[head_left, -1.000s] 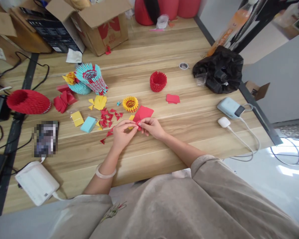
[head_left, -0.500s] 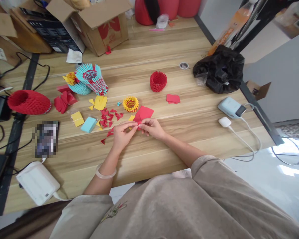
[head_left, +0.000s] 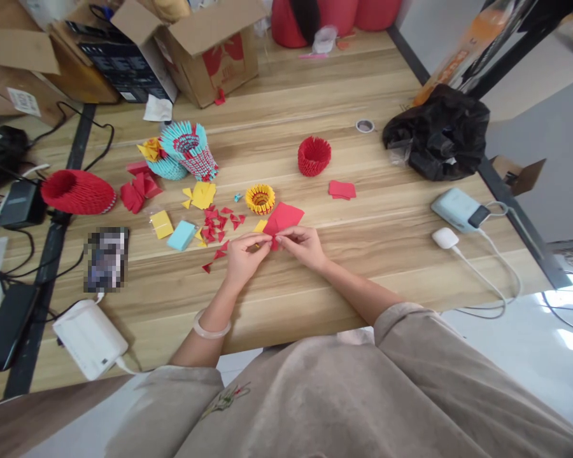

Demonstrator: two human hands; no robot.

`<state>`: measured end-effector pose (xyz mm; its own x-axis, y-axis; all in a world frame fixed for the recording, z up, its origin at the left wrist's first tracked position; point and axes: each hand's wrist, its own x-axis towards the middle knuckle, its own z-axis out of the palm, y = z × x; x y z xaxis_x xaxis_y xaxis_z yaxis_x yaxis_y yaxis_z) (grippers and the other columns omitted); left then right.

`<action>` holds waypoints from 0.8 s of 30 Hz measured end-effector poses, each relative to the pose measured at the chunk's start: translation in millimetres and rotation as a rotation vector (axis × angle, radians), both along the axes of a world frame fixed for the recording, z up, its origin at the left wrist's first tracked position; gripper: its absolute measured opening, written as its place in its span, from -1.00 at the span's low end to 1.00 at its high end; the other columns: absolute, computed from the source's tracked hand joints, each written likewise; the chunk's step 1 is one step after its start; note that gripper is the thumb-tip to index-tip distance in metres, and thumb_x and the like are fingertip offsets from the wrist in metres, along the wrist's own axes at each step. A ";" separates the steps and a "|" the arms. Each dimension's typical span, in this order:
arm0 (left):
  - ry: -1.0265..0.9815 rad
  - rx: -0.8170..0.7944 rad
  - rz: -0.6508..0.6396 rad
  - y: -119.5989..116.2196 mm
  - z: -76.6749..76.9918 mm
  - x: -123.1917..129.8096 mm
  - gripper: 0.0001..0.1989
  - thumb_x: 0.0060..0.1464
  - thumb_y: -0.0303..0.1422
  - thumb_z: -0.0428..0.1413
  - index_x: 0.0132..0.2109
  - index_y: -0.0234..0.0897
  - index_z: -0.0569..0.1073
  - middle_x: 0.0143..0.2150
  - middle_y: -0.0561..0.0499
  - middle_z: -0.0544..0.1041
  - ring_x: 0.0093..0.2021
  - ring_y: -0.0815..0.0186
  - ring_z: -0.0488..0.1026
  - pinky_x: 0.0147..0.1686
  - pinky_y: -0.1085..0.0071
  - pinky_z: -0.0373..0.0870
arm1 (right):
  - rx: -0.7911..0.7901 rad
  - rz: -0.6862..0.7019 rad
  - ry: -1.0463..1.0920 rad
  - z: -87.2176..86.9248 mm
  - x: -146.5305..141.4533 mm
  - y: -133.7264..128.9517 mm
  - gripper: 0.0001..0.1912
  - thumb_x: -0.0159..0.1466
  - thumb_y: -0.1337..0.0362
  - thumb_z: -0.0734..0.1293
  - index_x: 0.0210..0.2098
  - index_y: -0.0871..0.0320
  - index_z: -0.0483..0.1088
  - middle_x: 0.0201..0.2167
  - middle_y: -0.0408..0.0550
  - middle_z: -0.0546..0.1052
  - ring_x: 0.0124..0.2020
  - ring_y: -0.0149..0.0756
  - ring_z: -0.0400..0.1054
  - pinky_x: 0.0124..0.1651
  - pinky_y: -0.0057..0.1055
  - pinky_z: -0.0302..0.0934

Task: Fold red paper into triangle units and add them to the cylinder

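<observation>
My left hand point(head_left: 245, 256) and my right hand point(head_left: 304, 247) meet over the table, each pinching a small red paper piece point(head_left: 274, 242) between thumb and fingers. Its exact shape is mostly hidden by the fingertips. Just beyond them lie red paper sheets point(head_left: 287, 216) and a bit of yellow paper point(head_left: 260, 226). A yellow ring of folded paper point(head_left: 260, 199) stands behind these. Small red folded triangles point(head_left: 213, 224) are scattered left of my left hand. Farther back is a red folded-paper cup point(head_left: 314, 156), with a red paper stack point(head_left: 342, 189) to its right.
At the left are a blue and red paper vase point(head_left: 195, 152), a red paper vase point(head_left: 76, 192), a phone point(head_left: 109, 259) and a white device point(head_left: 90, 339). Cardboard boxes point(head_left: 224, 60) stand behind. A black bag point(head_left: 439, 133) and power bank point(head_left: 458, 208) sit at the right.
The whole view has shifted, so the table items appear farther right. My fingertips are slightly farther apart on the red piece.
</observation>
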<state>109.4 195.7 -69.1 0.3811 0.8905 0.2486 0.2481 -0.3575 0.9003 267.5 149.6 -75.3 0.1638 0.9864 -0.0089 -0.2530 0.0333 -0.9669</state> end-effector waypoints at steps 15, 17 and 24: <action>-0.035 0.065 -0.070 -1.0 3.2 0.4 -0.90 -0.06 -0.45 0.21 -0.33 -0.23 0.61 -0.32 -0.04 0.62 -0.31 0.31 0.55 -0.22 0.39 0.49 | -0.165 0.215 0.215 -7.2 9.0 8.3 -0.74 -0.06 0.18 0.51 -0.47 0.24 0.51 -0.65 -0.16 0.47 -0.68 -0.57 0.19 -0.69 -0.62 0.02; -0.027 0.062 -0.070 -1.5 4.5 1.0 -0.90 -0.06 -0.43 0.21 -0.33 -0.22 0.61 -0.31 -0.04 0.62 -0.31 0.31 0.55 -0.22 0.38 0.49 | -0.162 0.196 0.205 -7.2 8.7 8.0 -0.74 -0.07 0.18 0.52 -0.48 0.23 0.51 -0.65 -0.16 0.47 -0.68 -0.56 0.20 -0.69 -0.61 0.02; 0.067 0.200 -0.057 -3.7 9.9 1.1 -0.90 -0.01 -0.41 0.18 -0.33 -0.23 0.60 -0.30 -0.05 0.63 -0.32 0.30 0.56 -0.23 0.37 0.51 | -0.144 0.181 0.194 -8.8 7.2 7.3 -0.75 -0.05 0.18 0.50 -0.46 0.23 0.50 -0.65 -0.17 0.45 -0.69 -0.56 0.16 -0.69 -0.59 0.01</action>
<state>110.6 192.1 -59.2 0.4506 0.8027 0.3907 0.2794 -0.5424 0.7923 274.7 156.9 -84.0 -0.0333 0.9859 -0.1643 -0.4225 -0.1628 -0.8916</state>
